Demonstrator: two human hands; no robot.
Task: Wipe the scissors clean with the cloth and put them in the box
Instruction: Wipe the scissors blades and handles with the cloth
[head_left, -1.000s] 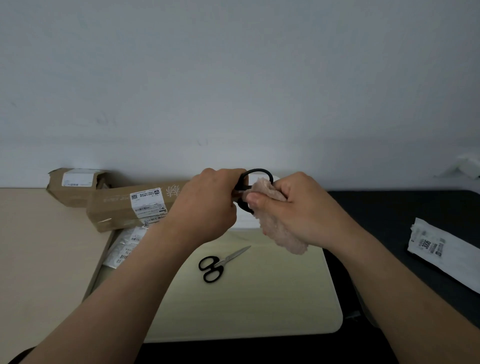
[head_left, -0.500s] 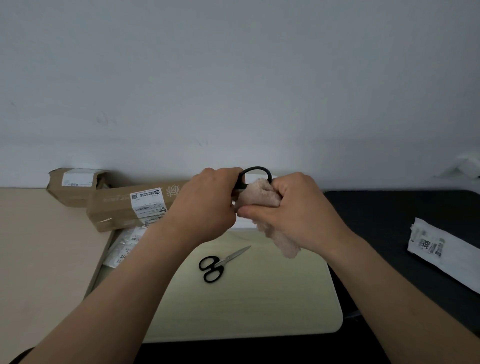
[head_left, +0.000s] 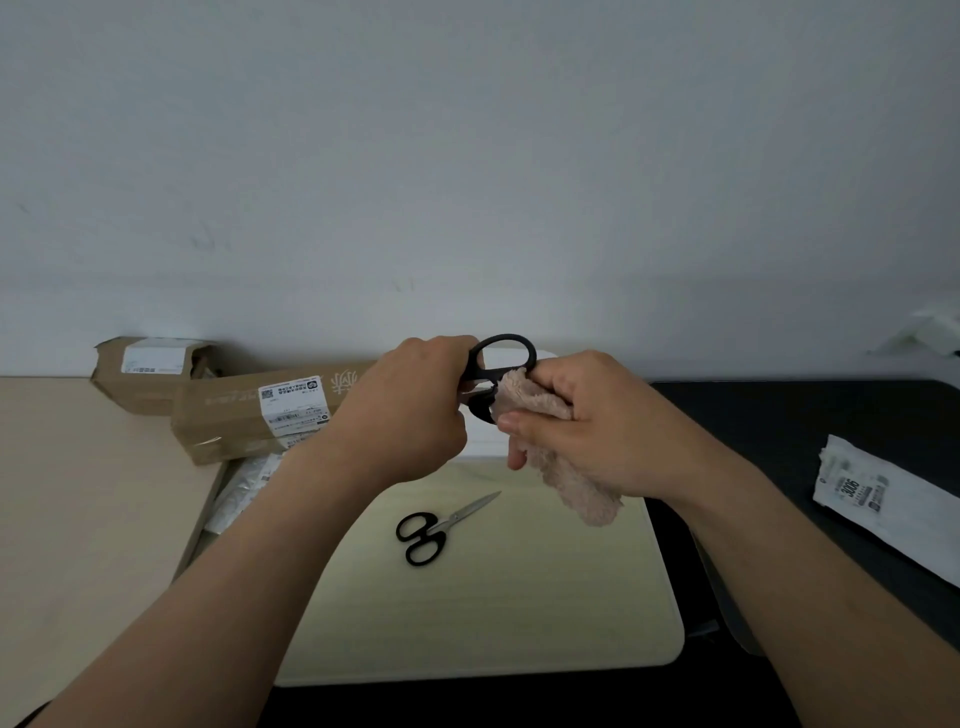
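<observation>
Spreading across the lower view, a worktop (head_left: 78, 519), beige on the left and black on the right, is carrying a cream rounded-corner board (head_left: 493, 613) in the middle. A long brown cardboard box (head_left: 234, 415) with a white label is lying at the back left, and a white printed plastic packet (head_left: 883, 509) is lying on the black part. Above the board, the left hand (head_left: 410, 410) is curling its fingers round the black-handled scissors (head_left: 511, 353), held off the worktop with the blades hidden. The right hand (head_left: 587, 421) is pinching a fluffy pink-beige cloth (head_left: 576, 483) against them, its loose end hanging down. A smaller pair of black-handled scissors (head_left: 441, 525) is lying flat on the board, blades closed.
</observation>
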